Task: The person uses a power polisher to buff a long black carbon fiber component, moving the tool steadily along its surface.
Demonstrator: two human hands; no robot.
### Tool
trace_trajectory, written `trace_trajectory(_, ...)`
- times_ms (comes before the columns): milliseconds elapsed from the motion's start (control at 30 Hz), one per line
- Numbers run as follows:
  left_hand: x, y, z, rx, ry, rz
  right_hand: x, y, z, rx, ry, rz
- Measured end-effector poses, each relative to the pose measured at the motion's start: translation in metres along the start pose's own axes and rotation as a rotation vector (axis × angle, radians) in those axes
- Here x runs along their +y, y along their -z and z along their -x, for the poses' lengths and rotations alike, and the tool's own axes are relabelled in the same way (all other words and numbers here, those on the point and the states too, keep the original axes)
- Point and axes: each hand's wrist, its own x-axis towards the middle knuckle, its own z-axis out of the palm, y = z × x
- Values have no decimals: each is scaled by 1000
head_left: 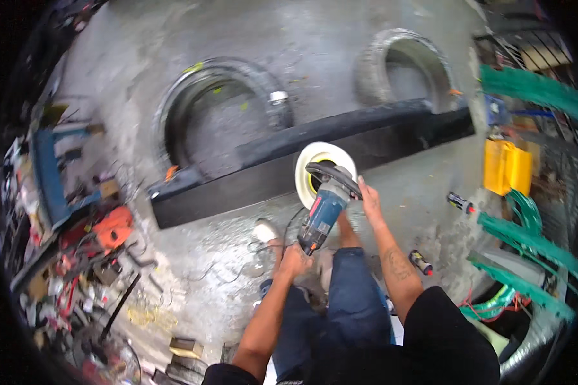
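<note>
I hold a blue and grey power polisher (325,215) with a round white pad (306,154) over a long black panel (205,199). My left hand (295,261) is closed on the rear of the tool, where a dark cord leads off. My right hand (370,201) is closed on the curved black front handle. Whether the pad touches the panel I cannot tell. The panel lies across two tyres (173,115) (372,74) standing beyond it on the concrete floor (192,269).
Cluttered tools, a blue frame (48,176) and an orange tool (112,228) crowd the left. At right are green painted beams (526,244), a yellow jerrycan (507,167), hoses and a railing. Two small bottles (420,262) (456,201) are near my right side.
</note>
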Motion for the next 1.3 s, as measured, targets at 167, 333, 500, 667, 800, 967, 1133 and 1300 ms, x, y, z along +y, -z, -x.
trace_trajectory(167,-113,44,87,138,90,152,-8,-148,70,-248,51,155)
trace_trajectory(333,-183,68,142,178,250,329,-30,-277,109,-443,77,252)
trace_trajectory(500,-235,48,155,473,131,441,-29,-349,119,-481,218,314)
trace_trajectory(667,-206,55,143,236,286,628,-31,-340,107,-383,310,356)
trace_trajectory(800,-203,39,129,309,191,578,-43,-320,102,-361,349,387)
trace_trajectory(967,-210,28,111,297,173,550,-50,-316,96,-336,381,389)
trace_trajectory(1133,-193,40,106,224,198,530,-52,-304,88,-310,365,422)
trace_trajectory(1300,-201,34,109,250,245,591,-54,-314,95,-332,356,417)
